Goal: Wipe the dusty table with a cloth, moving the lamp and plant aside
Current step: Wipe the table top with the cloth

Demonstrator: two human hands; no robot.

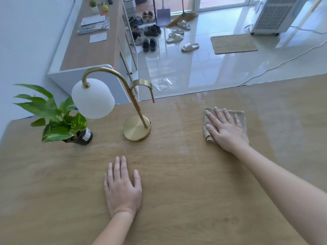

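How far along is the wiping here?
Done: streaks left of the cloth suggest that strip is wiped. In hand: the right hand presses the cloth flat on the table; the left hand rests flat. Left: the pale dusty patch by the lamp and plant.

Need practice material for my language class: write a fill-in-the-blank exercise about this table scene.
1. The right hand presses a tan ____ flat against the table.
2. The left hand rests flat on the wood and holds ____.
3. The plant stands to the ____ of the lamp.

Missing words: cloth; nothing; left.
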